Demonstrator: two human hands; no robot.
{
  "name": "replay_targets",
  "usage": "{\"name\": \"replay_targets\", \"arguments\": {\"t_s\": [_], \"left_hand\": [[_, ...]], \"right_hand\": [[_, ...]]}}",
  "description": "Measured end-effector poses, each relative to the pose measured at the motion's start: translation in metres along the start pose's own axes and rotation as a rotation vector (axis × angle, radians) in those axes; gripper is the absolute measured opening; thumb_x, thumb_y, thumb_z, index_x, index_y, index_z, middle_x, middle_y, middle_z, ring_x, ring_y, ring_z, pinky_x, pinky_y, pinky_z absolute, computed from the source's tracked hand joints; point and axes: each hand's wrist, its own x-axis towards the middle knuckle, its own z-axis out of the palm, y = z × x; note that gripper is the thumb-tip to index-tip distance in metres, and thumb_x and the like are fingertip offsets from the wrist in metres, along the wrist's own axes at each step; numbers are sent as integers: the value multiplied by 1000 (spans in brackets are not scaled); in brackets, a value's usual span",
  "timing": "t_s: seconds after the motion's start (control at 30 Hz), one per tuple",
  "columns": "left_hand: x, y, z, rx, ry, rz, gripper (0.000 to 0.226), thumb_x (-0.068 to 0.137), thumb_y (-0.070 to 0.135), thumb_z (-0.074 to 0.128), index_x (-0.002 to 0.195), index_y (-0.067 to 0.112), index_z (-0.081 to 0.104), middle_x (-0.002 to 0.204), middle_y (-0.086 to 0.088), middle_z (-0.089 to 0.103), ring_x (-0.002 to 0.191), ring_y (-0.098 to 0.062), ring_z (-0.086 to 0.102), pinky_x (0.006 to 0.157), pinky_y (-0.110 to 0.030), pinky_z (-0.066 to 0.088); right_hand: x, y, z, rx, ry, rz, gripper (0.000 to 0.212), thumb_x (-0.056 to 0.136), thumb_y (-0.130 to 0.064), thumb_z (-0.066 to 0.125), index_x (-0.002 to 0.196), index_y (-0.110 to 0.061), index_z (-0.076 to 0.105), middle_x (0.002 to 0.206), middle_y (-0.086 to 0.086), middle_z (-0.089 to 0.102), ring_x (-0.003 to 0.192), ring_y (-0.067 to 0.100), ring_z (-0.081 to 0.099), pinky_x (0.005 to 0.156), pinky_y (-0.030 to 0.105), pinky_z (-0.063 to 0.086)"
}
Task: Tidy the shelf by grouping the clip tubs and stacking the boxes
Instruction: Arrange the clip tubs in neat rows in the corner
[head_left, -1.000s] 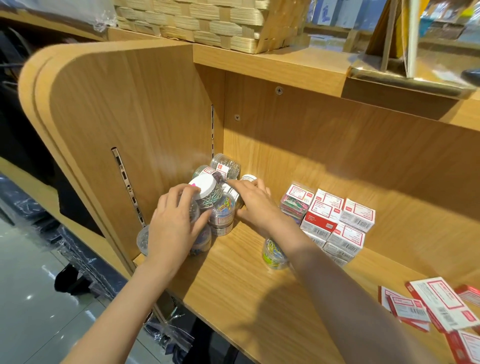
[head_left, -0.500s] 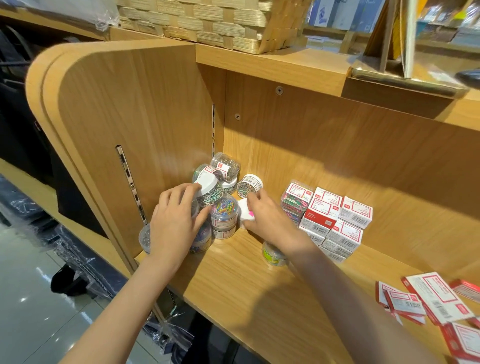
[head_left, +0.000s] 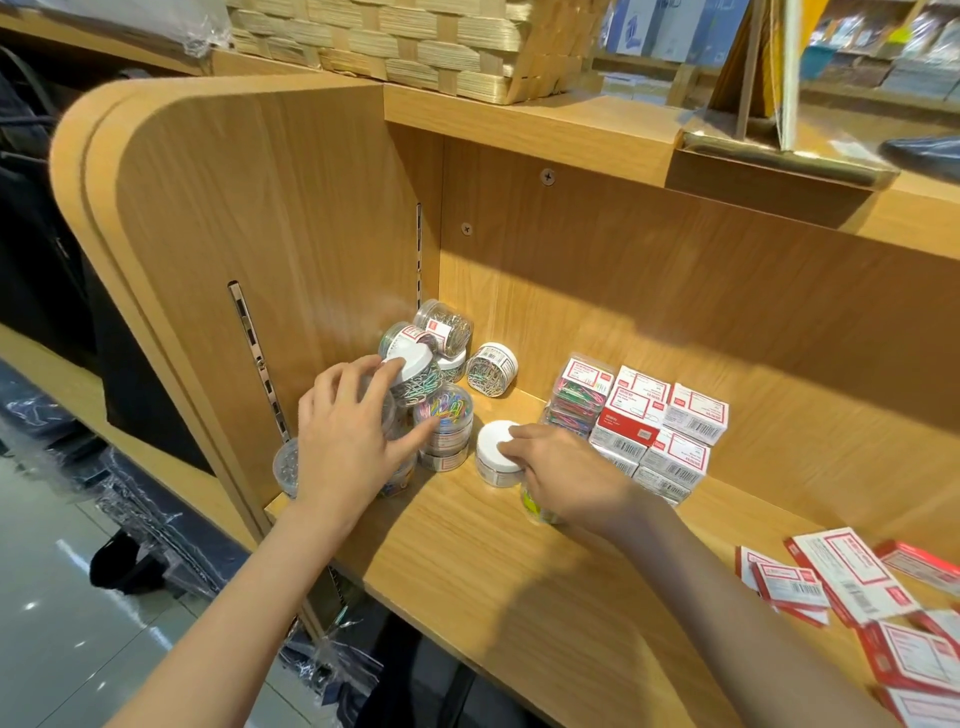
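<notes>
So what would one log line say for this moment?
left hand: steadying clip tub pile | right hand: fingers on white-lidded tub | loose boxes: unstacked

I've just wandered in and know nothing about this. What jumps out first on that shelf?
A cluster of clear clip tubs full of colourful paper clips is piled in the shelf's back left corner, with the left hand pressed against it. The right hand rests on a white-lidded tub beside them. Red-and-white boxes sit stacked to the right.
</notes>
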Motion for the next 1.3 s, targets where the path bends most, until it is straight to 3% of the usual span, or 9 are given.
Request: {"name": "replay_targets", "arguments": {"t_s": [0.1, 0.23, 0.37, 0.63, 0.83, 1.03, 1.13, 1.23, 1.3], "left_hand": [[0, 3, 1, -1, -3, 4, 68, 73, 66, 48, 122, 20, 54, 119, -2, 56, 107, -27, 45, 81, -43, 41], [2, 5, 2, 5, -20, 15, 70, 74, 68, 44, 124, 20, 54, 116, -2, 57, 104, -26, 46, 77, -40, 43], [2, 1, 3, 8, 7, 22, 67, 75, 67, 46, 120, 20, 57, 110, -2, 59, 99, -26, 49, 69, -37, 45], [1, 0, 4, 16, 11, 16, 65, 75, 67, 47, 120, 21, 57, 110, -3, 58, 98, -27, 50, 69, -37, 47], [0, -3, 4, 14, 11, -5, 65, 76, 67, 44, 119, 21, 59, 112, -5, 58, 99, -28, 49, 67, -37, 46], [1, -1, 4, 15, -4, -14, 63, 77, 65, 42, 118, 20, 58, 113, -8, 57, 100, -30, 48, 67, -39, 47], [1, 0, 3, 22, -7, -10, 63, 77, 65, 42, 118, 20, 58, 112, -8, 56, 98, -30, 50, 67, -39, 47], [1, 0, 3, 26, -3, 3, 62, 77, 64, 42, 118, 19, 58, 111, -8, 56, 96, -31, 51, 65, -39, 46], [1, 1, 3, 25, 1, 12, 62, 78, 63, 43, 117, 18, 59, 110, -9, 57, 95, -31, 51, 65, -39, 46]], "right_hand": [[-8, 3, -11, 62, 54, 19, 31, 81, 5, 41, 98, -7, 63, 111, 11, 58, 106, 30, 55, 87, 36, 45], [28, -14, -35, 297, 328, 125, 54, 88, 8, 38, 139, -9, 37, 141, 8, 42, 129, 23, 38, 103, 27, 28], [78, -18, -25, 304, 208, 285, 68, 84, 15, 39, 146, -7, 17, 154, 11, 15, 141, 26, 16, 113, 34, 16], [91, -24, -14, 165, 204, 421, 37, 79, 18, 50, 113, 4, 51, 120, 19, 38, 112, 35, 44, 95, 46, 44], [79, -28, -30, 161, 206, 353, 54, 80, 12, 55, 127, -4, 36, 127, 18, 28, 102, 38, 50, 76, 37, 42], [43, -30, -77, 57, 290, 220, 39, 83, -7, 61, 115, -3, 38, 114, 17, 53, 105, 36, 53, 70, 33, 33], [4, -24, -83, 138, 325, 73, 39, 78, -32, 65, 101, -11, 42, 98, 5, 53, 95, 25, 48, 67, 30, 28], [-28, -28, -56, 156, 220, -92, 53, 66, -61, 50, 96, -17, 44, 91, -7, 41, 86, 11, 32, 68, 26, 24], [-36, -33, -25, 80, 205, -146, 44, 71, -44, 58, 101, -14, 45, 97, -2, 43, 87, 11, 30, 74, 26, 30]]}}
